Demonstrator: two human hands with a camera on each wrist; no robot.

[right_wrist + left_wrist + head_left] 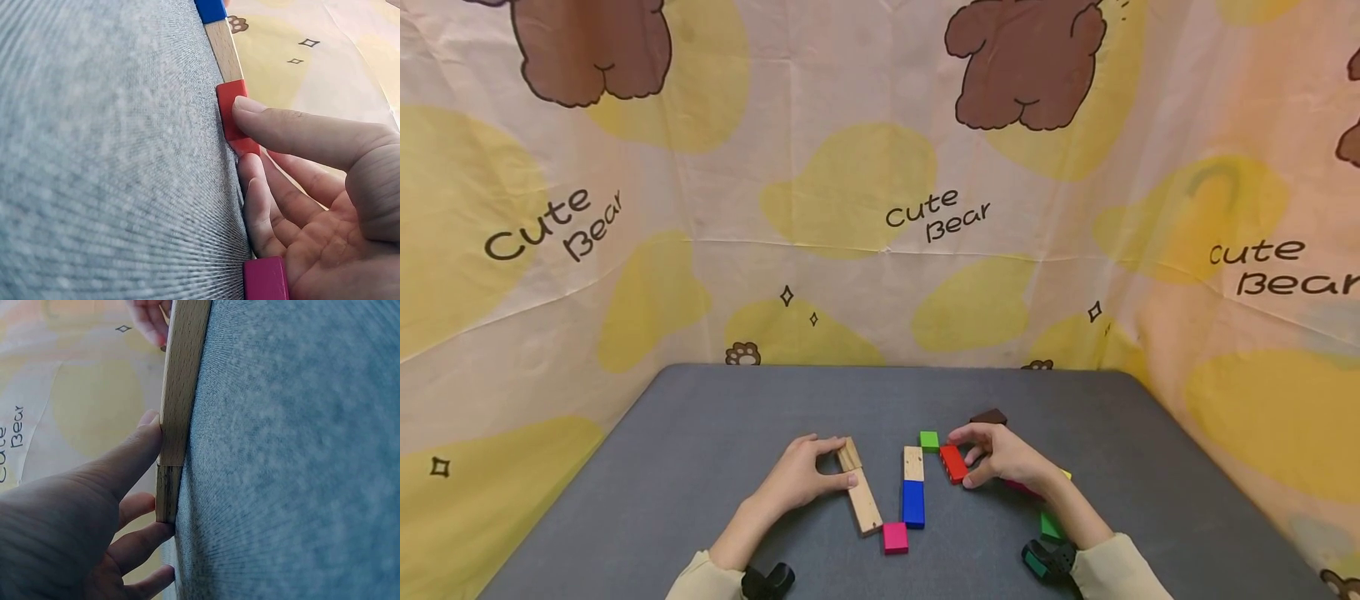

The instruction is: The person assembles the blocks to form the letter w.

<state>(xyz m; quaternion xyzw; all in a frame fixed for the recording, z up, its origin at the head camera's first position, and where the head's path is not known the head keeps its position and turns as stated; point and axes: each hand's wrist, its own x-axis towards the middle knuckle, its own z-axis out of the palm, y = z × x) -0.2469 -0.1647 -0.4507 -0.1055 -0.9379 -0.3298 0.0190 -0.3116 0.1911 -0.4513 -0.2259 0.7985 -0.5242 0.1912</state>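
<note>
On the left of a row of blocks, my left hand [801, 477] holds a small wooden block [851, 453], a finger at its far end. The thumb touches a longer wooden block [866, 505] lying end to end with it. My right hand [1011, 460] pinches a red block [954, 464] between thumb and fingers, low on the table. Between the hands, a wooden block [913, 464] meets a blue block [913, 504]. A green block [929, 442] lies at the far end, by the red block. Near the blue block's front end sits a pink block [895, 538].
Beyond the right hand lies a dark brown block [988, 417]. Under the right forearm, a green block [1051, 526] and a magenta block [265, 279] are partly covered. The grey table [737, 408] is backed by a bear-print cloth [850, 283].
</note>
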